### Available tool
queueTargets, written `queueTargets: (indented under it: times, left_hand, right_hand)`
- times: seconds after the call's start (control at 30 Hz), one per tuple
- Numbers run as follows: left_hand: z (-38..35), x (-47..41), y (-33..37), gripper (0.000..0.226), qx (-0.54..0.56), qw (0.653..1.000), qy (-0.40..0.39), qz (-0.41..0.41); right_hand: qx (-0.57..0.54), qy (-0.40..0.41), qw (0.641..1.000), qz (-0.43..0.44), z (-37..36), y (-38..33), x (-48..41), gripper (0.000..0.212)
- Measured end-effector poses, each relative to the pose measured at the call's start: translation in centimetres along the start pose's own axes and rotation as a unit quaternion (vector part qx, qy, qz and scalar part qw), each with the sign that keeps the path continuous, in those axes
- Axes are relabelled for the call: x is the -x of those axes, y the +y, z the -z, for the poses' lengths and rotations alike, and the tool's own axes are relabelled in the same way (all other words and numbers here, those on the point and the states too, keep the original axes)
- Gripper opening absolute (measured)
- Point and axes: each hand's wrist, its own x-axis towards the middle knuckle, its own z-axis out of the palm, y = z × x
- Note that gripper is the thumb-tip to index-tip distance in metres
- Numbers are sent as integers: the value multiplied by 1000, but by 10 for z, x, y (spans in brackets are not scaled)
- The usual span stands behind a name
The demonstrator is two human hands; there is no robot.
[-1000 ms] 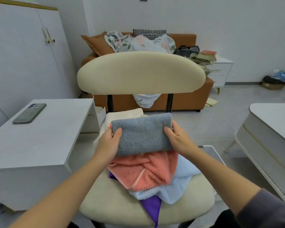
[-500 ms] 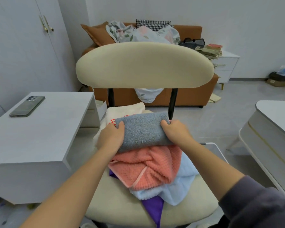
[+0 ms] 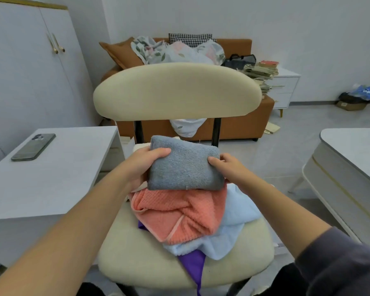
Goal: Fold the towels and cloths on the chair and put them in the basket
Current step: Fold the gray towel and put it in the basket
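A folded grey towel (image 3: pixel 185 165) is held just above the pile on the cream chair (image 3: pixel 175 90). My left hand (image 3: pixel 143 165) grips its left end and my right hand (image 3: pixel 231 169) grips its right end. Under it lie a crumpled coral towel (image 3: pixel 179 212), a light blue towel (image 3: pixel 231 231) and a purple cloth (image 3: pixel 193 263) that hangs over the seat's front edge. A cream cloth (image 3: pixel 140 147) peeks out behind my left hand. The basket is mostly hidden behind my right arm; I cannot make it out.
A white side table (image 3: pixel 58 174) with a dark phone (image 3: pixel 33 147) stands on the left. A white rounded table (image 3: pixel 355 159) is on the right. Behind the chair is a brown sofa (image 3: pixel 239 127) with bedding, and a white drawer unit (image 3: pixel 284 90) stacked with books.
Both hands have lifted the folded grey towel off the pile and tilted it slightly. My view has shifted a little.
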Motion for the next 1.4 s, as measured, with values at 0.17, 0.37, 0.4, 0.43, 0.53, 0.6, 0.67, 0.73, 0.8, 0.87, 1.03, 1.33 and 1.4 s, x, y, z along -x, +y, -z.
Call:
queueTargets:
  times: [0.17, 0.37, 0.4, 0.43, 0.53, 0.6, 0.67, 0.73, 0.8, 0.87, 1.03, 1.33, 1.4]
  left_hand:
    - [-45, 20, 31, 19, -2, 993, -70, -90]
    - [-113, 9, 50, 17, 11, 983, -172, -58]
    - [-126, 5, 49, 18, 18, 982, -184, -40]
    - [-139, 0, 47, 19, 23, 981, -193, -28]
    - [-179, -21, 39, 18, 5, 980, -201, -19]
    - [-205, -37, 31, 16, -43, 982, -182, -15]
    - [-228, -56, 17, 15, -78, 984, -158, -15]
    - [-245, -72, 1, 17, -112, 985, -134, -11]
    - [-259, -84, -16, 21, -129, 985, -114, -3]
    - [-268, -94, -32, 21, -123, 987, -104, 2]
    - [-286, -116, -61, 17, -116, 991, -70, 22]
    - [-305, -150, -95, 19, -135, 988, -8, 72]
    - [-307, -155, -102, 20, -119, 990, -12, 79]
  right_hand:
    - [-271, -84, 959, -15, 35, 14, 29, 42]
    - [-422, -127, 898, -21, 102, 46, 55, 86]
    - [-439, -134, 888, -29, 113, 55, 56, 92]
    - [-451, -136, 881, -41, 123, 65, 56, 94]
    - [-467, -120, 874, -62, 152, 97, 57, 93]
    - [-472, -105, 874, -47, 168, 121, 52, 91]
    - [-474, -72, 877, -35, 178, 145, 44, 89]
    - [-478, -32, 877, -34, 182, 164, 34, 79]
    - [-494, 18, 868, -41, 183, 181, 23, 45]
    - [-495, 61, 864, -67, 182, 196, 11, 20]
    - [-464, 85, 874, -119, 176, 241, -19, 26]
    - [227, -77, 947, -213, 134, 367, -20, 46]
    - [433, -164, 872, -159, 128, 386, -15, 52]
